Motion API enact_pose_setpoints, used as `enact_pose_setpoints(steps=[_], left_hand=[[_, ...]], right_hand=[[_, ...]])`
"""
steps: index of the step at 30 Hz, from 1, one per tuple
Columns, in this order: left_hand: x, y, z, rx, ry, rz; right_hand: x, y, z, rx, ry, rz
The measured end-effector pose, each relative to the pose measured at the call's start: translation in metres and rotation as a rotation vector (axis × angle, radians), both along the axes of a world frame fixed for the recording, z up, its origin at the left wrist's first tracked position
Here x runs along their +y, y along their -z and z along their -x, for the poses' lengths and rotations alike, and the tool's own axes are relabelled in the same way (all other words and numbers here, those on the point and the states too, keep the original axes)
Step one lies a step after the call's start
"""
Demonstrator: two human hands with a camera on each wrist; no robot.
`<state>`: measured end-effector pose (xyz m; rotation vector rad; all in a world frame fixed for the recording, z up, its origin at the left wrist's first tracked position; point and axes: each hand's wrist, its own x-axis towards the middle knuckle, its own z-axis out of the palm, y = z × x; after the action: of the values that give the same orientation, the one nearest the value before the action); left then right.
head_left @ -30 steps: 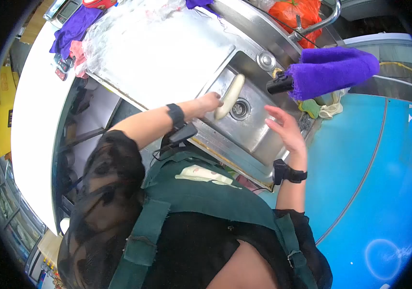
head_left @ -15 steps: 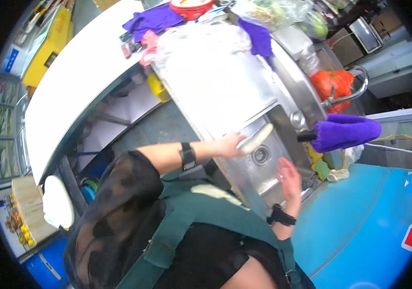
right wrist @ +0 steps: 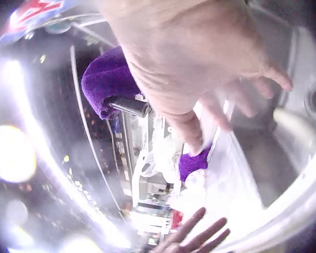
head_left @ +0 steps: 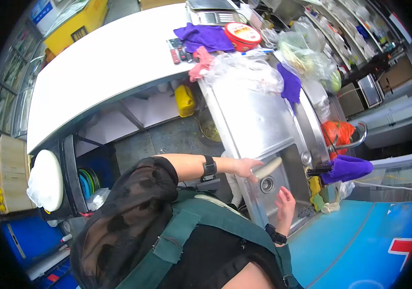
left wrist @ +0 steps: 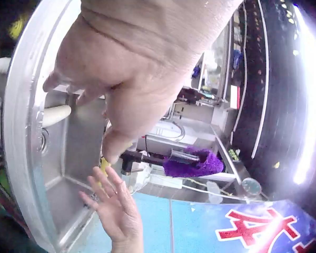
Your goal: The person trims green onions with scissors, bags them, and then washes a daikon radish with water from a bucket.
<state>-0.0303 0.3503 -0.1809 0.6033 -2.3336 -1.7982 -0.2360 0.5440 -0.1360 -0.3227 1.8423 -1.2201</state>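
A long pale white radish [head_left: 268, 168] lies in the steel sink [head_left: 287, 190] beside the drain. In the head view my left hand [head_left: 245, 168] overlaps its near end over the sink's edge. The right wrist view shows the left hand [right wrist: 192, 237] with fingers spread, apart from the radish [right wrist: 299, 126]. My right hand [head_left: 285, 207] hovers over the right part of the sink, fingers extended and slightly bent, holding nothing. The left wrist view also shows this hand [left wrist: 118, 213], palm visible, above the sink's side.
A purple cloth [head_left: 348, 168] covers a dark bar by the sink. A faucet [head_left: 360, 137] stands behind with an orange bag [head_left: 337, 135]. Plastic bags [head_left: 244, 72] and a red tin [head_left: 242, 36] sit up the counter. Blue panel [head_left: 340, 241] lies to the right.
The head view has swung toward the left counter, so the sink sits lower and farther right in frame. The radish stays beside the drain, and both hands remain over the sink.
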Motion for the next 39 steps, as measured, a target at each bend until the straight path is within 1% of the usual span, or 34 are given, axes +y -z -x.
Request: enact_pose_setpoints(steps=[1, 3, 4, 5, 6, 7, 8, 9, 10, 11, 12, 13, 14, 15, 16, 18, 20, 22, 24, 25, 26, 27, 29, 30, 32, 33, 34, 36, 37, 38, 39], left_hand=[[-0.004, -0.003, -0.016, 0.012, -0.018, 0.002], [-0.017, -0.017, -0.056, -0.084, -0.123, 0.029], [-0.019, -0.035, -0.081, -0.039, -0.165, -0.125], [-0.02, -0.037, -0.103, 0.037, -0.183, -0.246], [-0.02, -0.034, -0.125, 0.128, -0.188, -0.285], [-0.02, -0.038, -0.149, 0.202, -0.132, -0.315], [-0.021, -0.046, -0.174, 0.206, -0.047, -0.414], [-0.018, -0.047, -0.195, 0.289, 0.003, -0.305], [-0.018, -0.042, -0.217, 0.299, 0.049, -0.252], [-0.009, -0.052, -0.24, 0.214, -0.041, -0.352], [-0.002, -0.042, -0.262, 0.171, -0.168, -0.394], [0.007, -0.053, -0.283, 0.024, -0.311, -0.531], [0.014, -0.037, -0.304, 0.04, -0.395, -0.519], [0.022, -0.03, -0.324, 0.018, -0.476, -0.582], [0.03, -0.024, -0.342, -0.004, -0.558, -0.64], [0.048, -0.02, -0.369, 0.015, -0.769, -0.71], [0.064, -0.004, -0.389, 0.034, -0.946, -0.77], [0.074, -0.004, -0.401, 0.018, -1.09, -0.812], [0.078, -0.003, -0.406, 0.017, -1.183, -0.832], [0.077, -0.001, -0.407, 0.013, -1.184, -0.82], [0.078, 0.002, -0.409, 0.033, -1.231, -0.837], [0.075, 0.003, -0.408, 0.046, -1.28, -0.864], [0.062, -0.005, -0.397, 0.03, -1.291, -0.865], [0.055, -0.011, -0.391, 0.029, -1.294, -0.859], [0.038, -0.02, -0.381, 0.024, -1.27, -0.854], [0.028, -0.022, -0.376, 0.044, -1.249, -0.848], [0.019, -0.024, -0.371, 0.043, -1.244, -0.851], [0.002, -0.028, -0.359, 0.061, -1.181, -0.744], [-0.009, -0.032, -0.349, 0.063, -1.17, -0.751], [-0.023, -0.038, -0.337, 0.106, -1.069, -0.747], [-0.037, -0.042, -0.323, 0.145, -0.968, -0.742]], right_hand=[[-0.005, 0.007, -0.007, 0.012, -0.018, 0.002], [-0.022, 0.032, -0.012, 0.249, -0.124, 0.173], [-0.034, 0.035, -0.015, 0.261, -0.137, 0.178], [-0.047, 0.036, -0.02, 0.286, -0.155, 0.154], [-0.059, 0.038, -0.024, 0.31, -0.165, 0.126], [-0.067, 0.039, -0.031, 0.334, -0.171, 0.092], [-0.077, 0.042, -0.039, 0.344, -0.198, 0.104], [-0.09, 0.044, -0.05, 0.354, -0.225, 0.115], [-0.1, 0.039, -0.07, 0.582, -0.31, 0.115], [-0.108, 0.036, -0.087, 0.805, -0.405, 0.105], [-0.116, 0.038, -0.094, 0.64, -0.422, 0.112], [-0.127, 0.04, -0.099, 0.478, -0.435, 0.123], [-0.138, 0.027, -0.114, 0.418, -0.439, 0.097], [-0.153, 0.011, -0.13, 0.36, -0.445, 0.078], [-0.17, 0.005, -0.137, 0.365, -0.447, 0.074], [-0.207, 0.0, -0.146, 0.348, -0.631, 0.142], [-0.253, 0.001, -0.164, 0.414, -0.659, 0.281], [-0.304, 0.002, -0.185, 0.537, -0.736, 0.337], [-0.36, 0.012, -0.201, 0.676, -0.845, 0.375], [-0.389, 0.026, -0.209, 0.725, -0.854, 0.388], [-0.415, 0.041, -0.216, 0.772, -0.863, 0.4], [-0.434, 0.048, -0.226, 0.761, -0.862, 0.398], [-0.462, 0.064, -0.236, 1.256, -0.929, 0.371], [-0.473, 0.071, -0.231, 1.244, -0.93, 0.363], [-0.487, 0.08, -0.221, 0.715, -0.811, 0.346], [-0.487, 0.08, -0.205, 0.561, -0.73, 0.428], [-0.474, 0.06, -0.187, 0.411, -0.65, 0.505], [-0.43, -0.008, -0.16, 0.345, -0.553, 0.67], [-0.408, -0.036, -0.151, 0.336, -0.556, 0.719], [-0.388, -0.056, -0.145, 0.326, -0.559, 0.769], [-0.369, -0.065, -0.145, 0.313, -0.668, 0.79]])
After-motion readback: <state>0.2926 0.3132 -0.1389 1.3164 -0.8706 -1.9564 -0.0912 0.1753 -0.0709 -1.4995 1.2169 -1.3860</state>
